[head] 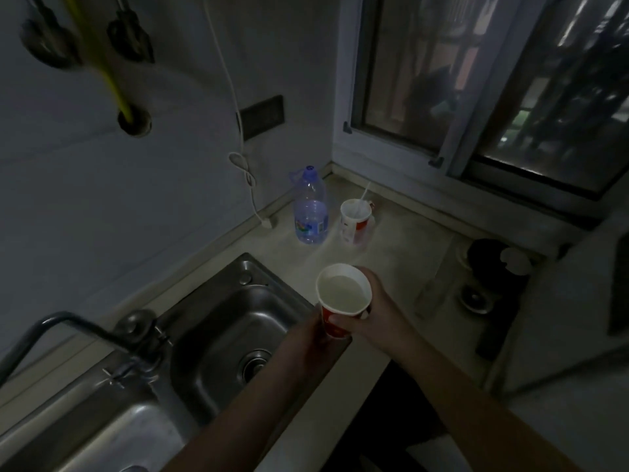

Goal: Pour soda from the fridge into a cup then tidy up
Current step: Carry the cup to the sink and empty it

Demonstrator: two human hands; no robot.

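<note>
Both hands are holding the paper cup (343,294) w/ fingers curled round it, right hand (377,310) at the side, left hand (315,330) underneath, over the counter (401,253) edge beside the sink (231,321); squeezing the thin wall or tipping risks slopping liquid.

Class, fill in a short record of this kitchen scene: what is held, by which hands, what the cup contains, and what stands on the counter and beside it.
held: red paper cup, upright, above the counter's front edge
right hand: grips the cup's side
left hand: at the cup's base, grip unclear
cup contents: pale liquid
counter: water bottle, second cup with a stick in it
beside: steel sink, to the left
</note>
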